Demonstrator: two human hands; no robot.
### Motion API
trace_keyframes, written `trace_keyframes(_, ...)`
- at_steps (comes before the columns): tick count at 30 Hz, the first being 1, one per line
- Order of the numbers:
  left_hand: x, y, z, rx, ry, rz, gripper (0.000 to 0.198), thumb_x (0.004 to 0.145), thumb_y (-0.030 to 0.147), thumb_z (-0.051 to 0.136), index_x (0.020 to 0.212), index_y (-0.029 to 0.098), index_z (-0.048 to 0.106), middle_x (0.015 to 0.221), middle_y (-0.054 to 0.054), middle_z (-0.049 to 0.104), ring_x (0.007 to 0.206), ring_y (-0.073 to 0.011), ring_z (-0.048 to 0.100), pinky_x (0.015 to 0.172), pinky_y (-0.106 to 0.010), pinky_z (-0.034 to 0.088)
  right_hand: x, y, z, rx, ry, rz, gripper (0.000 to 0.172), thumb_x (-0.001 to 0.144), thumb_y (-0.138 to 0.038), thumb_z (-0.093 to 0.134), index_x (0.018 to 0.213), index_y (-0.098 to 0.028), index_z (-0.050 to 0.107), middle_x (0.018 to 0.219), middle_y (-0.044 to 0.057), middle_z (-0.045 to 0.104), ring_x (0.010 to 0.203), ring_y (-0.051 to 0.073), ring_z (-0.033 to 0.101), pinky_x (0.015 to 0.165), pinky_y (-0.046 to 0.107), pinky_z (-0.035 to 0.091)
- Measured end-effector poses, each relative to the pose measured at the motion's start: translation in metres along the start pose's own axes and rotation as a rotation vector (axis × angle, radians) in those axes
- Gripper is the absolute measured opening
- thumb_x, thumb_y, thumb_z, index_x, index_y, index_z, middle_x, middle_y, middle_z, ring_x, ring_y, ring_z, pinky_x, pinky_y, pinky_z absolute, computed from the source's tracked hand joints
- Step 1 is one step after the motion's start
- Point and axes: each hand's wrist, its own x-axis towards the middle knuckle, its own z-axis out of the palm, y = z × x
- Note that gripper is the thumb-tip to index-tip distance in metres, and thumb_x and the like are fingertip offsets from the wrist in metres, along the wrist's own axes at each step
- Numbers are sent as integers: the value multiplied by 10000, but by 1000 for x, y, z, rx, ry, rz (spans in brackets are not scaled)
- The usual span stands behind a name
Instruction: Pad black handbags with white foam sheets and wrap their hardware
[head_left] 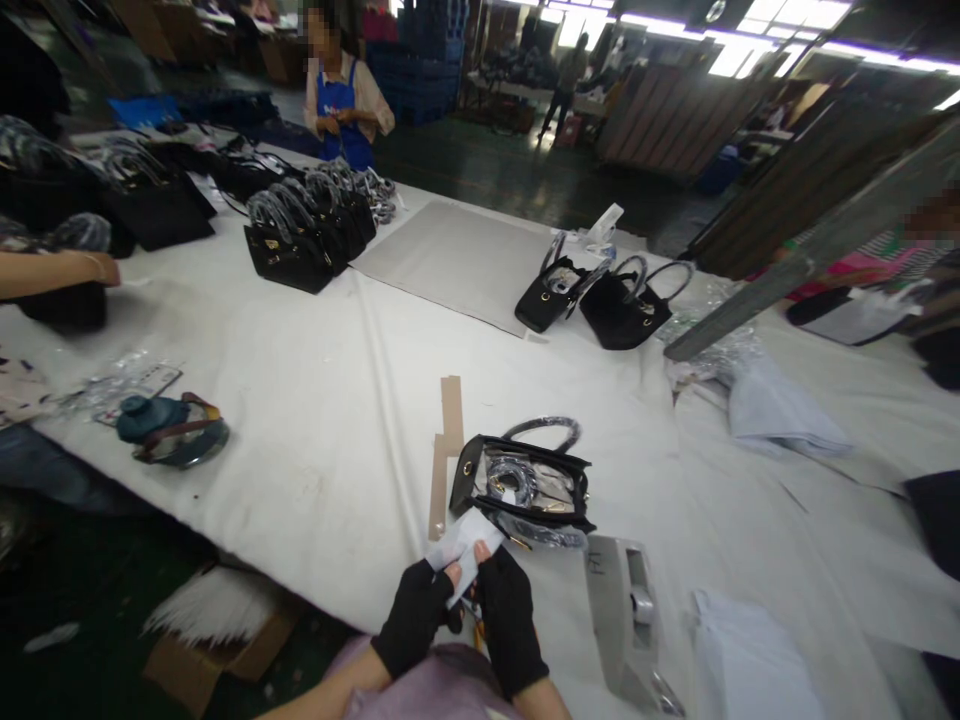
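While left hand (415, 615) and right hand (511, 622) grip a sheet (466, 545), the bag (465, 488) stands just beyond

As both thumbs (481, 551) press on the white sheet from above, the two hands, gloved in black with thumb tips bare, are grasping it together at the near edge of the table (300, 400). The sheet's far end overlaps the bag's near left corner in view; whether they touch, I cannot tell. The black bag is on the table, ahead of the hands and slightly to their right, held by neither. Its open top shows a coiled strap (506, 482) in plastic; one handle (551, 424) arches on the far side, another (555, 535) lies on the side toward the hands. Between the hands, below the sheet, a small yellow-orange part (479, 632) shows, too blurred to name. Two brown strips (451, 410) lie just left of the bag, and a grey dispenser (611, 605) rests near the right hand, to its right.
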Motion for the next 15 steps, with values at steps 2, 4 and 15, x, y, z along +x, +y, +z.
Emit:
trace_keyframes(2, 0, 1, -1, 1, 18, 9, 504, 758, 589, 638, 851, 94, 665, 671, -52, 635, 463, -112, 530, 425, -231, 428, -1, -2, 1, 73, -24, 25, 392, 759, -543, 651, 776, -156, 591, 651, 1, 586, 585, 130, 505, 526, 254, 423)
trace_keyframes(4, -1, 2, -1, 1, 30, 15, 497, 756, 581, 641, 829, 90, 664, 650, -49, 629, 450, -113, 530, 411, -229, 418, -1, -7, 1, 144, -50, 46, 370, 742, -515, 673, 798, -158, 594, 645, -6, 578, 567, 121, 484, 508, 249, 415)
trace_keyframes(15, -4, 10, 1, 36, -17, 24, 609, 773, 600, 615, 1031, 51, 664, 649, -48, 615, 439, -108, 516, 408, -229, 401, -2, -34, -1, -54, 37, -46, 330, 708, -483, 634, 646, -182, 516, 486, -47, 471, 432, 94, 415, 414, 223, 350)
